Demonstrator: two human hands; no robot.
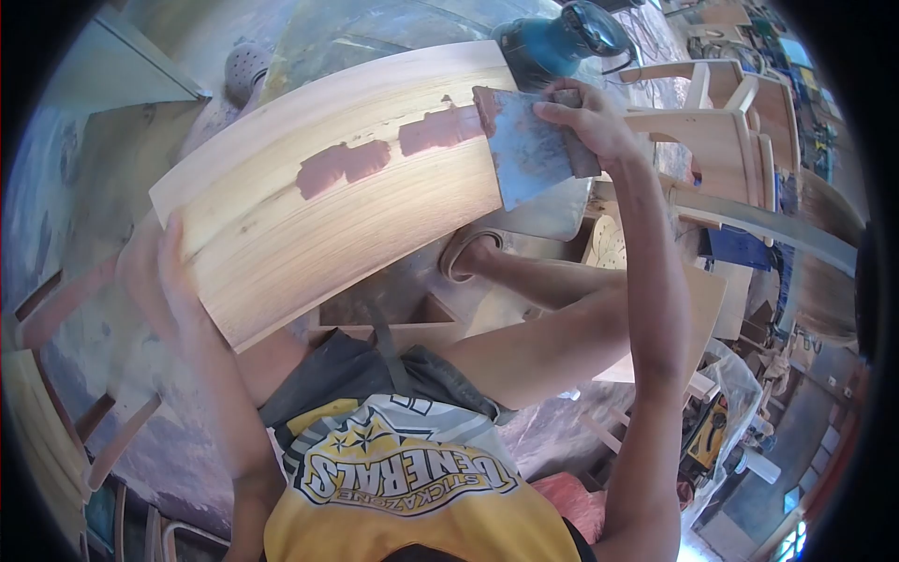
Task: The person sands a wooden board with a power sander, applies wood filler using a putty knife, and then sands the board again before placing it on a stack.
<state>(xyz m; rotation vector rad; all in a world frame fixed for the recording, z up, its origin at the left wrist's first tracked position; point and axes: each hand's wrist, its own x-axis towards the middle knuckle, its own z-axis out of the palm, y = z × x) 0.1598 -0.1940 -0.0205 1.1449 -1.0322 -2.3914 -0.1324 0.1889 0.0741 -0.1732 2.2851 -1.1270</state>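
A pale curved wooden panel (375,215) lies tilted above my lap, with reddish-brown filler (346,167) smeared in patches along its upper middle. My left hand (164,272) grips the panel's left end, thumb on the face and the other fingers partly hidden by the edge. In my right hand (590,122) is a wide flat metal scraper (532,145), held by its back edge. Reddish filler coats the scraper's left edge, which touches the panel's right end.
A teal power sander (552,42) stands just beyond the panel's right end. Wooden chair frames (721,126) are at the upper right. Below them lie a blue object (740,246) and a clear plastic bag (740,393). More wooden parts (42,440) stand at the left.
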